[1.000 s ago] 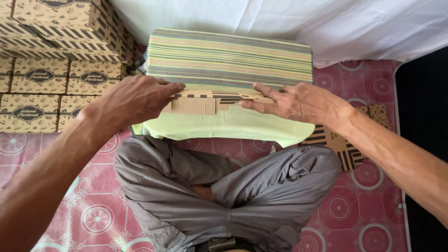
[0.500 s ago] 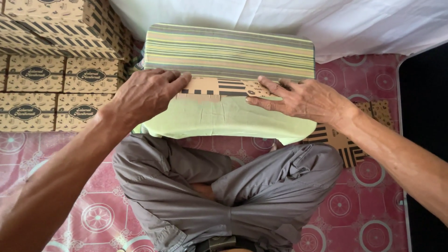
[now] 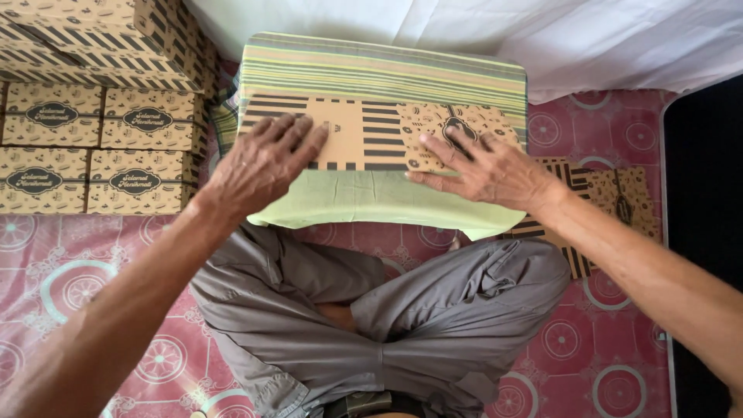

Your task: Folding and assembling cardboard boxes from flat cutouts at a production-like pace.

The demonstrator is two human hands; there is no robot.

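Cardboard, a flat printed box blank (image 3: 371,135), lies on the striped cushion (image 3: 387,70). I see my left hand (image 3: 259,166) and right hand (image 3: 484,166) pressing it, fingers spread flat, gripping nothing.

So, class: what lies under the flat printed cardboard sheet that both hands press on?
The cardboard sheet lies on a cushion, striped on top and pale green in front. Left hand and right hand cover parts of it.

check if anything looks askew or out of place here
Nothing stands out. The left hand and right hand press a flat printed cardboard blank squarely on the striped cushion; the finished boxes sit neatly stacked.
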